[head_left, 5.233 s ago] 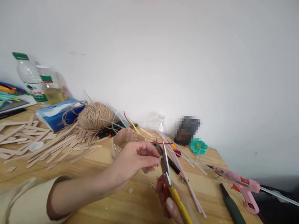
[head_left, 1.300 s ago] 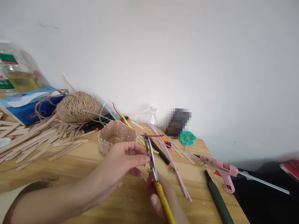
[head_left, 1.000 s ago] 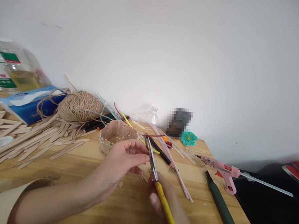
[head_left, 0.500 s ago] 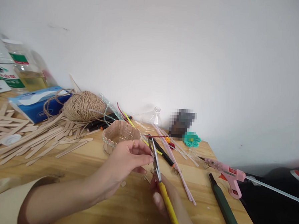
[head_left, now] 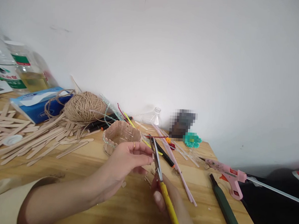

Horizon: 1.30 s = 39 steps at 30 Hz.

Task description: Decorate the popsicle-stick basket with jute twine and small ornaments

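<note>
My right hand (head_left: pixel 164 193) grips a pair of scissors with yellow handles (head_left: pixel 169 206), its narrow metal blades (head_left: pixel 156 161) pointing away from me and slightly apart. Beside the blades, the thumb and fingers of my left hand (head_left: pixel 134 158) are pinched together. A tiny pale bit shows at the fingertips, too small to make out. Just beyond my left hand stands a small container walled with short wooden stick pieces (head_left: pixel 109 144), with a sparkly cord around its outside. Small wooden scraps (head_left: pixel 148 179) lie on the table under my hands.
Craft sticks (head_left: pixel 38 136), a twine ball (head_left: pixel 84 105) and a blue tissue pack (head_left: pixel 42 106) lie left, with bottles (head_left: pixel 32 77) behind. A black marker (head_left: pixel 166 156), pink glue gun (head_left: pixel 229 173), teal flower (head_left: pixel 192 140) and dark green tool (head_left: pixel 224 206) lie right. A wall (head_left: pixel 152 52) rises behind.
Both hands stay almost in place, with the scissors still beside the pinched left fingers. The view shifts very slightly.
</note>
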Motion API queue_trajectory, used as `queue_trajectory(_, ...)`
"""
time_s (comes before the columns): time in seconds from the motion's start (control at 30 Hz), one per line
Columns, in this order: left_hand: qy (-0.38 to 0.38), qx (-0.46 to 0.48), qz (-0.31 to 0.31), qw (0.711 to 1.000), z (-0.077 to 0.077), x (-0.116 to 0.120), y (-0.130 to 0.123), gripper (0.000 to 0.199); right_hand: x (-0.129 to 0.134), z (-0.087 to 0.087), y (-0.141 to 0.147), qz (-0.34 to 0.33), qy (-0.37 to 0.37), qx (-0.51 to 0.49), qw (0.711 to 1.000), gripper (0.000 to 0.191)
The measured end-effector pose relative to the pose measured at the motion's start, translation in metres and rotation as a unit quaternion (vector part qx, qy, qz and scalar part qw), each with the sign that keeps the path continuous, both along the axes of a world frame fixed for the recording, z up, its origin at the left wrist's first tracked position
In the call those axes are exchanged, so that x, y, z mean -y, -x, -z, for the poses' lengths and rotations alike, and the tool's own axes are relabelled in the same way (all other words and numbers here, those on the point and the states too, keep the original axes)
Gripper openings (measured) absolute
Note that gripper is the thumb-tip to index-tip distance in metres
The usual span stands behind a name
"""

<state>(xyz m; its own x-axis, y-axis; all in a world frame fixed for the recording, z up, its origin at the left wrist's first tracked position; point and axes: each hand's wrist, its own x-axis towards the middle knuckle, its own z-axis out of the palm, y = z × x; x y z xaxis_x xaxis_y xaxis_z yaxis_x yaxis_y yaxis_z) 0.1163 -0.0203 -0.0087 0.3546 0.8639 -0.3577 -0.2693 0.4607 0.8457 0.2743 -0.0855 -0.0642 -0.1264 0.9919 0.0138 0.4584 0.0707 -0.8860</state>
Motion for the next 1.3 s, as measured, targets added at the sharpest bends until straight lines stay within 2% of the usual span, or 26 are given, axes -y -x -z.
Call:
queue_trajectory(0.23, 0.003, 0.045, 0.011, 0.999, -0.001, 0.000, 0.001, 0.012, -0.001, -0.001, 0.002, 0.015, 0.018, -0.002, 1.000, 0.057)
queue_trajectory(0.6, 0.037, 0.053, 0.009, 0.998, 0.001, 0.001, 0.004, 0.015, -0.001, -0.005, 0.001, 0.019, 0.042, -0.032, 0.998, 0.061)
queue_trajectory(0.8, 0.077, 0.023, -0.021, 0.997, -0.003, -0.001, -0.001, 0.035, 0.001, -0.011, 0.000, 0.024, 0.075, -0.023, 0.997, 0.063)
queue_trajectory(1.03, 0.057, 0.012, -0.023, 0.998, 0.000, -0.001, -0.001, 0.027, 0.002, -0.023, 0.004, 0.029, 0.094, -0.003, 0.995, 0.042)
queue_trajectory(1.13, 0.047, 0.005, -0.019, 0.999, 0.002, -0.001, -0.001, 0.022, 0.002, -0.020, 0.004, 0.026, 0.089, -0.002, 0.996, 0.045)
queue_trajectory(1.3, 0.022, 0.004, -0.006, 1.000, 0.004, 0.001, 0.001, 0.018, 0.002, -0.007, 0.002, 0.027, 0.065, -0.013, 0.997, 0.061)
